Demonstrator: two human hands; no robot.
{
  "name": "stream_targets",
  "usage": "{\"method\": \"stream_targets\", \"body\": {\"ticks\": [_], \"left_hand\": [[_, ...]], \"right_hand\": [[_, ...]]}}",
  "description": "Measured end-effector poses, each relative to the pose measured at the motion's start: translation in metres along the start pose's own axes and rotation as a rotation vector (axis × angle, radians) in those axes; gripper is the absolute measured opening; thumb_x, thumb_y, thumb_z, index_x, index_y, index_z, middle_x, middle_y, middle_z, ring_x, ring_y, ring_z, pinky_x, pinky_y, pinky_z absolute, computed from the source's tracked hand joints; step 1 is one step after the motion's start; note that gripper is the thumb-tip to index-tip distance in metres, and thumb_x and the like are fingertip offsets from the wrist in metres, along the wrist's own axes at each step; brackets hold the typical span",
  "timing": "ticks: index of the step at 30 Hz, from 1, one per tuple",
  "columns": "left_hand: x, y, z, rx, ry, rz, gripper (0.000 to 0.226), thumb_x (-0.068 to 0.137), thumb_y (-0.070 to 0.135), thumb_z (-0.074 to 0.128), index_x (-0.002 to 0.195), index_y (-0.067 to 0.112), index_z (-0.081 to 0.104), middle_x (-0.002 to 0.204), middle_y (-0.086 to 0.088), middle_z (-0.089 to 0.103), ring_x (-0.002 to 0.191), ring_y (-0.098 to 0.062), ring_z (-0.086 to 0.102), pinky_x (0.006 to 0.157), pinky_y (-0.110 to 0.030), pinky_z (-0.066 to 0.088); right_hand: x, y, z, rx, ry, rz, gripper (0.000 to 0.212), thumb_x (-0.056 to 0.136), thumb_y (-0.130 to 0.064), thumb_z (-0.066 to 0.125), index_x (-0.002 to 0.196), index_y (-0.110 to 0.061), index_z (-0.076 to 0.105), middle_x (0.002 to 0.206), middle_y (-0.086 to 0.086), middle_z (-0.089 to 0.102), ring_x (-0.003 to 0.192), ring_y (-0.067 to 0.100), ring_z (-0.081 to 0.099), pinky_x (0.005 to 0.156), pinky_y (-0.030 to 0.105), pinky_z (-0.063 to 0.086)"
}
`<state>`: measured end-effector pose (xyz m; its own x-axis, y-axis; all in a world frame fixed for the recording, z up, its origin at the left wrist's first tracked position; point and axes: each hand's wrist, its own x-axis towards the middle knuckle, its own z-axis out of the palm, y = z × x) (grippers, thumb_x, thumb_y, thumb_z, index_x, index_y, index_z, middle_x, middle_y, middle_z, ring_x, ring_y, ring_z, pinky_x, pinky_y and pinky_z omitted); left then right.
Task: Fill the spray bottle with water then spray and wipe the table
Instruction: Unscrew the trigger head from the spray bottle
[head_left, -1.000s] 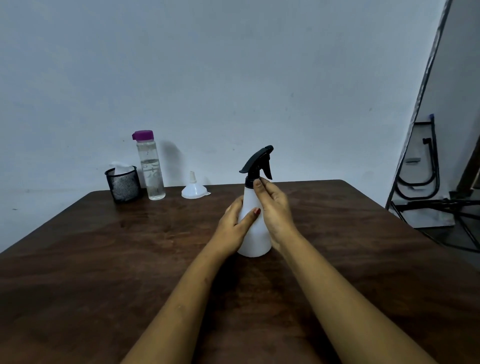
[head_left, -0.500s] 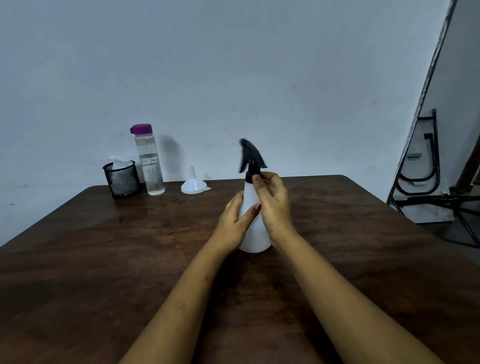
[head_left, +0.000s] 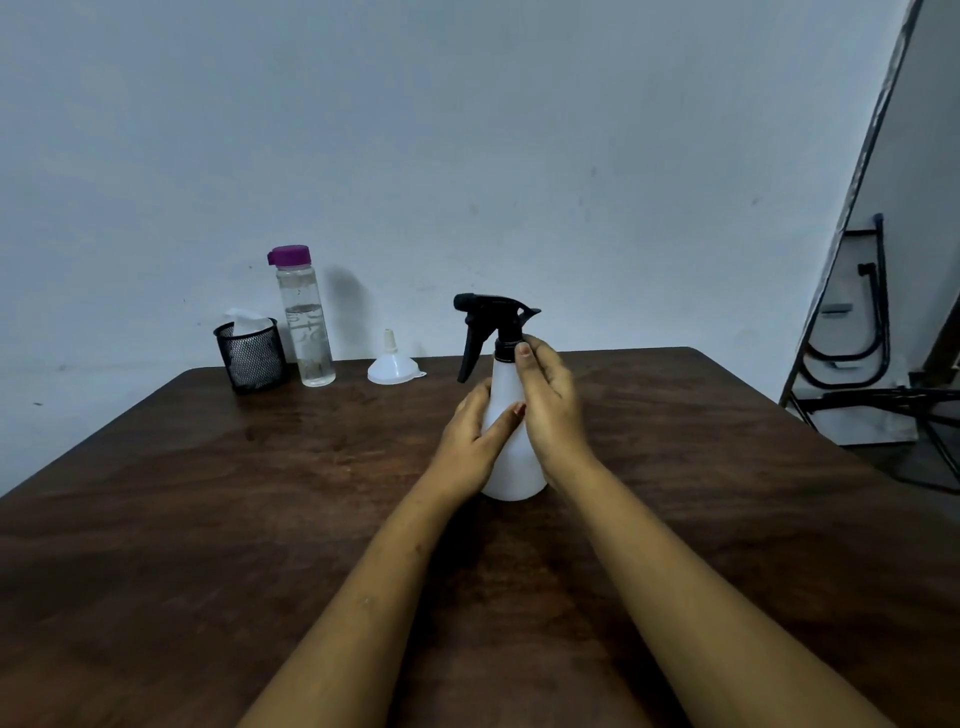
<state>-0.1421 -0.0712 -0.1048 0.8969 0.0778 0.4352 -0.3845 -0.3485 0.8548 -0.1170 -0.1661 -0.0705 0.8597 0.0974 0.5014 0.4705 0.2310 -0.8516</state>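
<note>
Head view. A white spray bottle (head_left: 514, 467) stands upright on the dark wooden table (head_left: 208, 519), near its middle and between both hands. The left hand (head_left: 470, 441) grips the bottle's body, thumb laid across the front. The right hand (head_left: 550, 405) holds the neck, thumb and fingers pinching the black collar (head_left: 505, 349) under the trigger head (head_left: 493, 314). The nozzle points left and the lever hangs down on the left side.

Along the far edge, by the pale wall (head_left: 467, 130), stand a black mesh cup (head_left: 251, 358) with a white tissue (head_left: 244, 319) in it, a clear water bottle (head_left: 306, 322) with a purple cap, partly filled, and a white funnel (head_left: 393, 366) set mouth down. The cup and the water bottle stand just beside each other; the funnel is apart from both. Faint marks on the water bottle cannot be read, and no label shows on the spray bottle.

Compared with a second ago, the trigger head has turned: its nozzle then pointed right and away. Both hands keep their places on the bottle.
</note>
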Motion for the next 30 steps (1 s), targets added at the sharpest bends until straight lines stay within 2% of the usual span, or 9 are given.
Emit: {"method": "stream_targets", "body": {"ticks": [4, 7, 13, 16, 19, 21, 25, 28, 30], "left_hand": [[0.001, -0.003, 0.0, 0.03, -0.01, 0.024, 0.043, 0.091, 0.041, 0.047, 0.132, 0.031, 0.046, 0.134, 0.005, 0.053, 0.125, -0.004, 0.048, 0.103, -0.026, 0.041], [0.001, -0.001, 0.0, 0.039, -0.004, 0.024, 0.045, 0.093, 0.039, 0.047, 0.136, 0.026, 0.044, 0.135, 0.006, 0.051, 0.126, -0.003, 0.046, 0.099, -0.019, 0.038], [0.0, -0.002, 0.001, -0.006, 0.012, -0.002, 0.036, 0.087, 0.043, 0.049, 0.121, 0.033, 0.052, 0.121, 0.001, 0.058, 0.114, -0.011, 0.056, 0.099, -0.04, 0.047], [0.001, -0.003, 0.002, 0.0, 0.01, -0.001, 0.044, 0.087, 0.045, 0.049, 0.129, 0.03, 0.05, 0.128, 0.003, 0.056, 0.119, -0.008, 0.053, 0.103, -0.042, 0.045], [0.001, -0.002, 0.003, 0.035, -0.004, 0.035, 0.058, 0.087, 0.049, 0.047, 0.141, 0.026, 0.04, 0.14, 0.005, 0.049, 0.131, -0.007, 0.044, 0.11, -0.039, 0.038], [0.001, -0.002, 0.003, 0.049, 0.006, 0.029, 0.057, 0.088, 0.049, 0.047, 0.14, 0.027, 0.04, 0.141, 0.006, 0.049, 0.131, -0.006, 0.043, 0.111, -0.039, 0.037], [0.001, -0.001, 0.004, 0.031, 0.028, 0.006, 0.041, 0.088, 0.043, 0.049, 0.128, 0.033, 0.048, 0.128, 0.003, 0.056, 0.121, -0.008, 0.052, 0.105, -0.041, 0.043], [0.002, -0.002, 0.004, 0.006, 0.034, -0.009, 0.034, 0.087, 0.043, 0.051, 0.12, 0.036, 0.053, 0.121, 0.001, 0.059, 0.115, -0.012, 0.057, 0.1, -0.045, 0.046], [0.003, -0.003, 0.004, 0.015, 0.039, 0.003, 0.037, 0.087, 0.044, 0.051, 0.123, 0.035, 0.052, 0.124, 0.002, 0.059, 0.118, -0.01, 0.055, 0.102, -0.042, 0.045]], "right_hand": [[-0.001, -0.001, 0.001, -0.041, -0.015, 0.009, 0.03, 0.091, -0.032, 0.058, 0.114, -0.021, 0.043, 0.079, 0.002, 0.057, 0.075, 0.01, 0.055, 0.07, 0.022, 0.044], [0.0, 0.0, 0.0, -0.084, -0.01, -0.013, 0.022, 0.089, -0.03, 0.062, 0.104, -0.022, 0.047, 0.071, -0.005, 0.059, 0.07, 0.006, 0.058, 0.067, 0.022, 0.045], [-0.001, -0.005, -0.002, 0.027, -0.011, 0.074, 0.014, 0.097, -0.03, 0.046, 0.103, -0.027, 0.059, 0.097, -0.007, 0.064, 0.098, 0.014, 0.061, 0.088, 0.031, 0.05], [-0.003, -0.004, -0.007, 0.01, -0.047, 0.069, 0.025, 0.093, -0.029, 0.055, 0.117, -0.028, 0.047, 0.1, -0.009, 0.06, 0.094, 0.003, 0.059, 0.079, 0.015, 0.048], [-0.003, -0.003, -0.006, -0.039, -0.062, 0.07, 0.043, 0.082, -0.027, 0.071, 0.116, -0.024, 0.044, 0.103, -0.003, 0.061, 0.091, 0.0, 0.061, 0.074, 0.012, 0.048], [-0.002, -0.004, -0.003, -0.037, -0.025, 0.056, 0.039, 0.082, -0.026, 0.072, 0.113, -0.021, 0.049, 0.097, -0.007, 0.062, 0.083, -0.008, 0.06, 0.071, 0.009, 0.048], [0.002, -0.004, -0.006, 0.086, -0.038, 0.093, 0.016, 0.09, -0.024, 0.061, 0.106, -0.024, 0.063, 0.096, -0.003, 0.069, 0.096, 0.011, 0.065, 0.089, 0.028, 0.051], [0.002, -0.007, -0.012, 0.139, -0.094, 0.135, 0.016, 0.094, -0.023, 0.055, 0.106, -0.025, 0.064, 0.101, -0.004, 0.069, 0.098, 0.011, 0.064, 0.093, 0.029, 0.049], [0.002, -0.009, -0.014, 0.123, -0.107, 0.163, 0.014, 0.088, -0.025, 0.064, 0.101, -0.027, 0.065, 0.102, 0.0, 0.069, 0.099, 0.013, 0.064, 0.095, 0.033, 0.05]]}}
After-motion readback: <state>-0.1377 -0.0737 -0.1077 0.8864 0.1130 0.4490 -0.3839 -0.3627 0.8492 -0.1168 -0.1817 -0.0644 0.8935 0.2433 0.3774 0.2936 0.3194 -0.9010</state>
